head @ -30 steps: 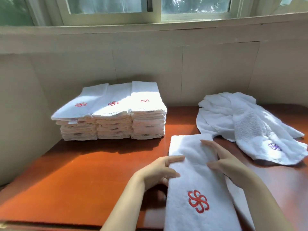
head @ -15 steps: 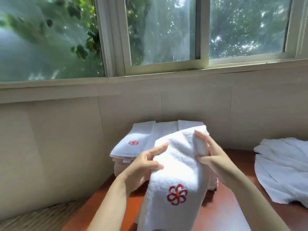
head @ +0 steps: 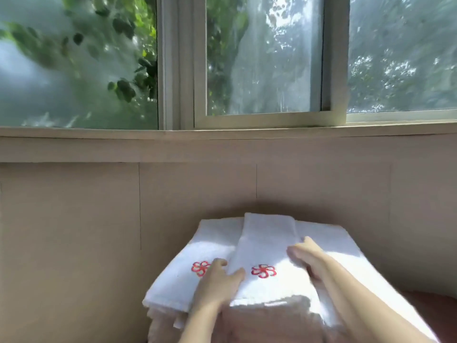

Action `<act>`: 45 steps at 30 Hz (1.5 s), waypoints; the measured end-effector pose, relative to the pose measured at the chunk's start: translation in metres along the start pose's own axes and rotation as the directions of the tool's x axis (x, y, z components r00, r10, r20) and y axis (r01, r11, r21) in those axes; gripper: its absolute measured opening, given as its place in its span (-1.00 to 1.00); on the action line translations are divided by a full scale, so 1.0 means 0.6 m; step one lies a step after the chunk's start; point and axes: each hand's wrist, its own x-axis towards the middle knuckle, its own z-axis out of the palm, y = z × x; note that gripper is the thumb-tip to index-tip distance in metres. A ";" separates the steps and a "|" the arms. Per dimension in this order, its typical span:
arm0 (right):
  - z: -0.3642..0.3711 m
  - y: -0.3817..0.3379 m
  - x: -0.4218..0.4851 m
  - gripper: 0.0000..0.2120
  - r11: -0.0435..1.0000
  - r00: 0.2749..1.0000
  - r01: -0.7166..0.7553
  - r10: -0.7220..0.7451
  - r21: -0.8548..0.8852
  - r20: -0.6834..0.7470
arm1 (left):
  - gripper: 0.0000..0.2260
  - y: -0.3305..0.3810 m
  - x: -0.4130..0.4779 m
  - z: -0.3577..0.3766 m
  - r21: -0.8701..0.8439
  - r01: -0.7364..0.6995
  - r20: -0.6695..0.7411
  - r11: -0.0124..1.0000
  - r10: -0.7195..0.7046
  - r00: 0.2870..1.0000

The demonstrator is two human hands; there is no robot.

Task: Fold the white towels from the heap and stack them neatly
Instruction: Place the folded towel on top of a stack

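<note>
Nearest, two bare forearms reach in from below toward the stack (head: 277,320) of folded white towels, three piles side by side, its shaded front face showing the layered edges. The left hand (head: 216,280) rests at the front left of the stack's middle pile, its fingers (head: 219,263) loosely bent and a little spread, the thumb lying on the newest folded towel (head: 265,241) and the others over the seam with the left pile. The right hand (head: 308,259) is blurred; its fingers look straight and pressed together, laid flat along that towel's right edge. The folded towel lies lengthwise on top of the middle pile, standing a layer higher than its neighbours, with a red flower emblem (head: 263,271) near its front end, just beside the left thumb. The top towel of the left pile (head: 183,283) bears a matching emblem (head: 199,268), partly covered by the left hand. The top towel of the right pile (head: 331,241) shows only plain white cloth in bright sun. A strip of reddish-brown bench (head: 439,302) shows to the right of the stack. Behind the stack rises a beige panelled wall (head: 197,184), the stack pushed close against it, and above that a sliding window (head: 264,70) with green leaves (head: 123,87) beyond the glass.
</note>
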 end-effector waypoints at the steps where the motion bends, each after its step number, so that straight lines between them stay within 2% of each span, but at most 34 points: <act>1: 0.003 0.005 0.018 -0.53 0.999 0.999 0.021 -0.020 0.030 -0.043 | -0.56 -0.009 0.002 0.002 -0.046 -0.004 -0.022 0.999 0.003 1.000; 3: 0.006 0.000 0.045 -0.46 0.996 0.995 0.067 -0.062 0.062 -0.082 | -0.47 -0.012 0.004 0.001 -0.107 -0.031 -0.005 0.994 0.031 1.000; 4: 0.008 -0.008 0.051 -0.44 0.991 0.995 0.075 -0.067 0.107 -0.070 | -0.43 -0.010 0.001 0.000 -0.121 -0.032 0.042 0.992 0.037 0.998; 5: 0.009 -0.010 0.058 -0.45 0.992 0.993 0.101 -0.096 0.078 -0.069 | -0.39 -0.010 -0.002 -0.001 -0.140 -0.034 0.087 0.990 0.046 0.995; 7: 0.011 -0.011 0.075 -0.55 0.984 0.981 0.158 -0.165 -0.077 -0.099 | -0.44 -0.007 -0.011 -0.007 -0.181 -0.055 0.124 0.982 0.078 0.989; 9: 0.014 -0.007 0.085 -0.64 0.970 0.967 0.194 -0.215 -0.149 -0.139 | -0.58 -0.005 -0.012 -0.015 -0.137 -0.106 0.152 0.985 0.126 0.980; 10: 0.016 -0.003 0.092 -0.64 0.956 0.948 0.225 -0.260 -0.190 -0.184 | -0.59 -0.002 -0.015 -0.020 -0.102 -0.133 0.169 0.986 0.149 0.974; 12: 0.019 0.000 0.097 -0.56 0.914 0.899 0.286 -0.359 -0.286 -0.249 | -0.48 0.001 -0.017 -0.024 -0.006 -0.187 0.187 0.982 0.185 0.965; 14: 0.021 -0.003 0.099 -0.51 0.874 0.871 0.322 -0.424 -0.364 -0.247 | -0.43 0.001 -0.016 -0.023 0.050 -0.206 0.167 0.977 0.195 0.967; 16: 0.021 -0.010 0.100 -0.50 0.827 0.876 0.303 -0.438 -0.473 -0.204 | -0.44 -0.003 -0.014 -0.019 0.050 -0.212 0.134 0.976 0.204 0.970; 19: 0.021 -0.019 0.089 -0.51 0.709 0.938 0.188 -0.335 -0.679 -0.090 | -0.45 -0.004 -0.016 -0.017 0.089 -0.212 0.135 0.973 0.200 0.970; 23: 0.035 -0.045 0.033 -0.62 0.437 0.964 0.117 -0.266 -0.892 -0.004 | -0.44 0.002 -0.022 -0.018 0.280 -0.240 0.088 0.930 0.224 0.971; 26: 0.052 -0.049 -0.047 -0.71 0.320 0.945 0.292 -0.239 -0.902 0.221 | -0.48 0.016 -0.032 -0.016 0.327 -0.340 0.062 0.882 0.338 0.939; 28: 0.056 -0.030 -0.107 -0.70 0.316 0.903 0.416 -0.253 -0.852 0.347 | -0.51 0.025 -0.042 -0.012 0.370 -0.392 0.139 0.842 0.367 0.920; 30: 0.046 -0.006 -0.157 -0.72 0.284 0.851 0.501 -0.336 -0.818 0.404 | -0.50 0.026 -0.059 -0.006 0.470 -0.390 0.229 0.792 0.317 0.920; 33: 0.013 0.023 -0.210 -0.57 0.175 0.783 0.581 -0.387 -0.795 0.487 | -0.38 0.017 -0.088 0.008 0.579 -0.330 0.250 0.745 0.223 0.942; 35: -0.016 0.037 -0.243 -0.49 0.119 0.771 0.600 -0.351 -0.791 0.532 | -0.34 0.012 -0.109 0.021 0.628 -0.294 0.228 0.720 0.190 0.955; 38: -0.057 0.047 -0.288 -0.41 0.077 0.790 0.592 -0.253 -0.802 0.559 | -0.32 0.019 -0.143 0.038 0.671 -0.278 0.211 0.688 0.182 0.960; 40: -0.087 0.044 -0.318 -0.43 0.121 0.817 0.569 -0.199 -0.813 0.542 | -0.36 0.037 -0.171 0.052 0.638 -0.347 0.243 0.687 0.248 0.938; 43: -0.142 0.051 -0.371 -0.54 0.100 0.818 0.571 -0.145 -0.815 0.556 | -0.42 0.064 -0.227 0.082 0.562 -0.507 0.362 0.653 0.358 0.861; 45: -0.194 0.070 -0.404 -0.53 0.188 0.866 0.499 -0.139 -0.846 0.480 | -0.44 0.078 -0.264 0.109 0.528 -0.580 0.429 0.621 0.394 0.813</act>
